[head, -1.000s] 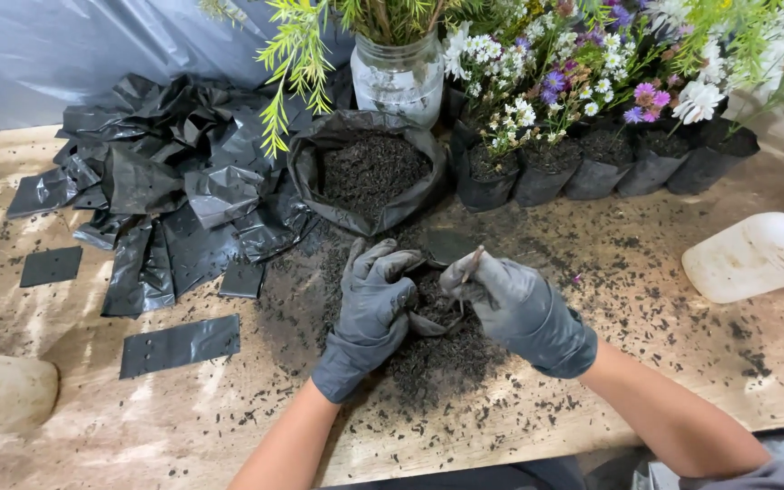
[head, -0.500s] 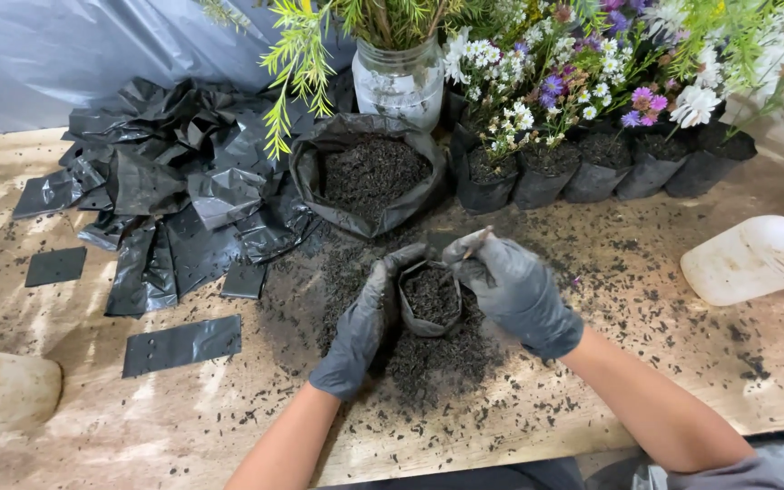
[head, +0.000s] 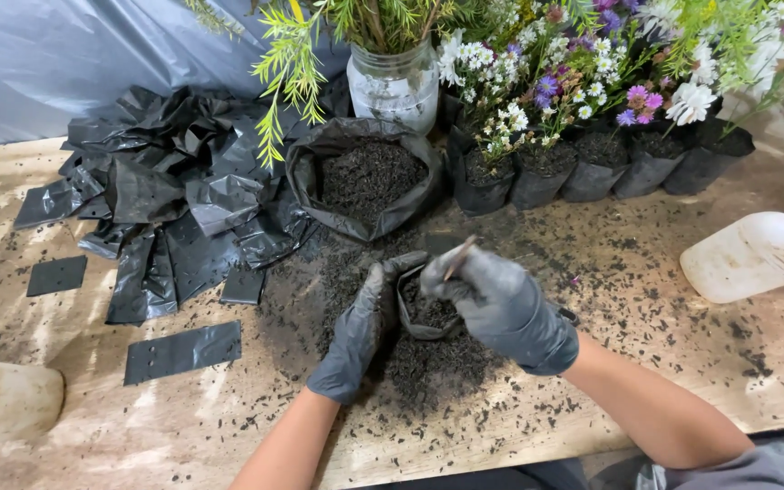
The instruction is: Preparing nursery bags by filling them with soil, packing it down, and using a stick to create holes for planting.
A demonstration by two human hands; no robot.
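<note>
Since half a second ago the right hand [head: 501,304] has dropped onto the small black grow bag [head: 424,313], fingers curled on a thin stem. Left hand [head: 360,331] cups the bag's side, on the table's [head: 592,399] soil pile. Best kept upright, stem centred.

Left hand [head: 360,331] in a dark grey, slightly glossy rubber-type glove, wrinkled at the knuckles, cuff ending at the wrist. Right hand [head: 501,304] in a matching dark grey glove, cuff bunched just above the wrist. Specks of dark soil cling to both gloves. Both forearms bare below the cuffs, with no watch or bands visible. Grey fabric of a sleeve or shirt [head: 737,467] shows at the lower right edge by the right elbow.
</note>
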